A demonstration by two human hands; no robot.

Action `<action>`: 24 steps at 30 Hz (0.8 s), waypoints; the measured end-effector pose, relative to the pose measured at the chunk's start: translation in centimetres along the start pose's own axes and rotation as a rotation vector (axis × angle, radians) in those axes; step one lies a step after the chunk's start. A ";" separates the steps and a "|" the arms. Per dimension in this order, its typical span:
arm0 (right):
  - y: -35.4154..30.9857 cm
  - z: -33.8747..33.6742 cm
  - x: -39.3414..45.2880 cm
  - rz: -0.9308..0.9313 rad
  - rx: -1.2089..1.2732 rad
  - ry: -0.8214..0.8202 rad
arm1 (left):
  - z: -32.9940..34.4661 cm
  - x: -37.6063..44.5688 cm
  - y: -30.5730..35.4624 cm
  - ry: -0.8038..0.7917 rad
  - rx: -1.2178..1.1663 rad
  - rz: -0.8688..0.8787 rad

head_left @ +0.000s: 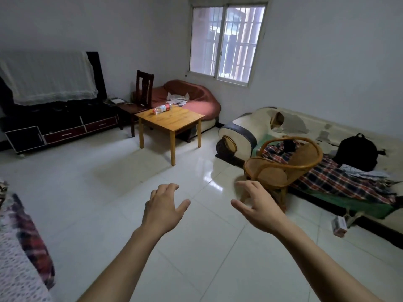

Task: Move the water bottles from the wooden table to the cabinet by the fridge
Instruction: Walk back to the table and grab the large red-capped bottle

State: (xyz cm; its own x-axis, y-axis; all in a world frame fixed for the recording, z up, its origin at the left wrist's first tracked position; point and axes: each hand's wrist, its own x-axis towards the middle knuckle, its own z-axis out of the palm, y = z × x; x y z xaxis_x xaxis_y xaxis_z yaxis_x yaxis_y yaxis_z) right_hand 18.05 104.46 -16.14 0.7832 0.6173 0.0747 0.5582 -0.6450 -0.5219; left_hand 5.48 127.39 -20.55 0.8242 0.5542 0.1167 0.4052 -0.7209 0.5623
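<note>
A clear water bottle (161, 109) with a red label lies on its side at the far left corner of the small wooden table (174, 120), across the room. My left hand (163, 205) and my right hand (258, 205) are stretched out in front of me over the tiled floor, well short of the table. Both hands are empty with fingers apart. No fridge or cabinet beside one is in view.
A dark wooden chair (142, 92) stands behind the table, a red sofa (196, 99) beyond it. A black TV cabinet (61, 125) lines the left wall. A wicker chair (283, 164) and a cluttered couch (327, 153) sit to the right. White tiled floor (109, 192) lies between.
</note>
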 end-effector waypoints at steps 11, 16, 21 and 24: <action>-1.9 3.4 18.5 -0.012 0.058 0.004 | -2.7 17.7 -5.9 -0.001 0.068 -0.031; 0.1 4.8 27.2 -0.018 0.067 -0.014 | -0.6 25.7 -6.8 -0.024 0.072 -0.042; 2.7 5.0 37.2 -0.030 0.110 0.006 | 1.6 35.2 -6.3 -0.063 0.112 -0.048; 3.1 4.0 44.4 -0.060 0.115 0.002 | 1.3 41.8 -5.8 -0.026 0.113 -0.061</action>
State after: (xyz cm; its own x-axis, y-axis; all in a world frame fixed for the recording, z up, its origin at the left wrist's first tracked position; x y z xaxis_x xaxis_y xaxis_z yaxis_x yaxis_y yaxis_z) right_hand 53.47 131.72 -17.87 0.7497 0.6524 0.1108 0.5693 -0.5506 -0.6105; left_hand 38.09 154.25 -20.00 0.8060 0.5886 0.0624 0.4960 -0.7293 0.4713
